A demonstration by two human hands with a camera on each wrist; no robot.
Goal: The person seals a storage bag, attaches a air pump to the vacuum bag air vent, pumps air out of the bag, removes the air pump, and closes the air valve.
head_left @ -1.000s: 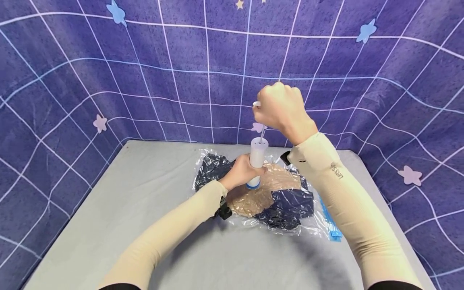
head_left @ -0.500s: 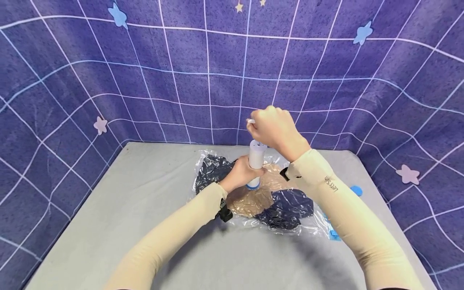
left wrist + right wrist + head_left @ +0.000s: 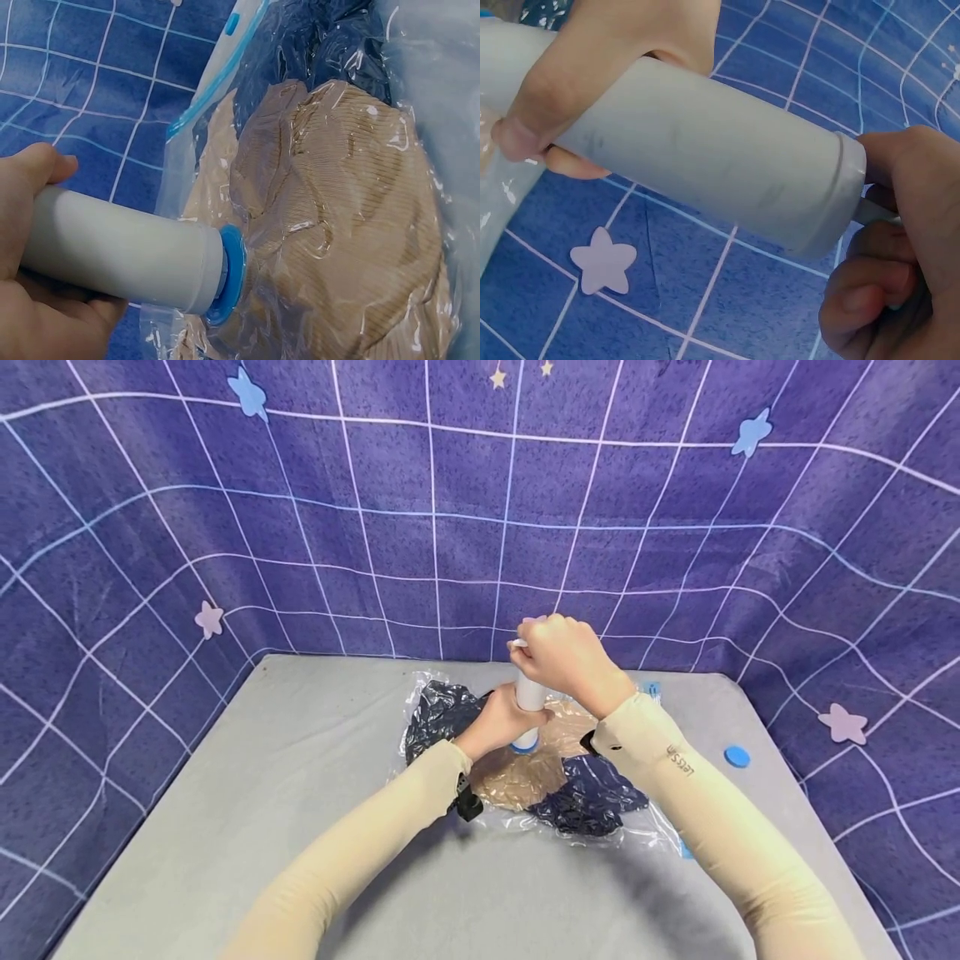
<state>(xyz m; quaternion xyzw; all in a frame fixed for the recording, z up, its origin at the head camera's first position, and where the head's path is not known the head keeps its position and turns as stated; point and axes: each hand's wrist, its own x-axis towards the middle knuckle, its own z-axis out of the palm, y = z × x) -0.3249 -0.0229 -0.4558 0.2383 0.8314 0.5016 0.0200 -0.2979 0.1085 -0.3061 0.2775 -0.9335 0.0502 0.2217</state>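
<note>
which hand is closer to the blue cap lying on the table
Right. The right hand grips the pump handle, on the blue cap's side; the left hand holds the pump farther away.

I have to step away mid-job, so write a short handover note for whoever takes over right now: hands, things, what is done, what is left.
Left hand: grips the white pump barrel, held upright with its blue end on the vacuum bag.
Right hand: grip closed on the plunger handle, pushed down close to the barrel top.
Bag: flat on the grey table, holding dark blue and tan clothes; film already clings to the tan piece.
Blue cap: loose on the table, right of the bag.
Done: pump seated, much of the air apparently out.
Left: probably more strokes, then remove pump and fit cap.
</note>
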